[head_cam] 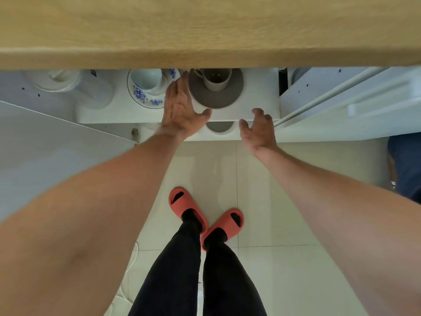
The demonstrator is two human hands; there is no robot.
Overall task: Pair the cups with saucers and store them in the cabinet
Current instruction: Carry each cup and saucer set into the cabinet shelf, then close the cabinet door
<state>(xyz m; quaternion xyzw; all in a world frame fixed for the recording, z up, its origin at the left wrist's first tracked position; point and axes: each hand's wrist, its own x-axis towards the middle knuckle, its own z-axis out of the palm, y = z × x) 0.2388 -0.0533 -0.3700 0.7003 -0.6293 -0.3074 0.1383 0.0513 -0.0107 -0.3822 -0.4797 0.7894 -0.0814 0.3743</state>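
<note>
On the white cabinet shelf a grey cup stands on a grey saucer. To its left a white cup sits on a blue-flowered saucer. My left hand lies against the grey saucer's left edge with fingers spread and holds nothing. My right hand hovers at the shelf's front edge, right of the saucer, fingers apart and empty. Another grey saucer shows partly on the shelf below.
A wooden countertop overhangs the cabinet and hides its back. Open white doors stand at the left and right. A white lidded pot sits at the far left. My feet in orange slippers stand on the tiled floor.
</note>
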